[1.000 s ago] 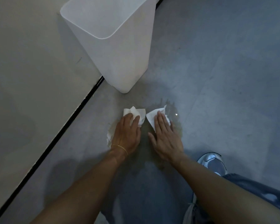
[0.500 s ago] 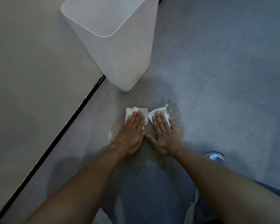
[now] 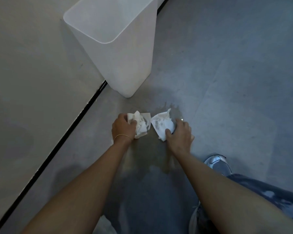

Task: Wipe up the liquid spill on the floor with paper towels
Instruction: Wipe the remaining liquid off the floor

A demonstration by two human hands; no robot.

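Your left hand [image 3: 123, 127] is curled round the left paper towel [image 3: 141, 124], thumb and fingers bunching it into a crumpled wad. The paper sticks out past the knuckles to the right and away from you, resting on the floor [image 3: 243, 98]. A thin gold bracelet [image 3: 122, 135] sits at that wrist.

Your right hand [image 3: 180, 135] grips the right paper towel [image 3: 161, 124] much the same way: thumb on the near side, fingers wrapped over the far side, w/ the paper bulging out left of the palm and one corner poking up away from you. The two wads lie just beside each other, a narrow gap btwn them, and both show grey damp marks.

The spill [image 3: 149, 149] is a brownish wet patch on the floor. It runs from just beyond the towels (a small glint of liquid shows right past your right fingertips) back twd you btwn the forearms. Both towels sit on its far part, so most of the wet area lies on your side of the hands.

A white plastic bin [image 3: 125, 56] stands upright beyond the hands, at the floor's edge along the wall [image 3: 32, 65]; its near bottom corner is close to the spill's far rim but not touching the towels. A black strip [image 3: 66, 137] runs along the foot of that wall. A grey shoe [image 3: 217, 163] is planted on the floor just right of your right forearm, and a denim leg [image 3: 269, 196] fills the lower right corner.
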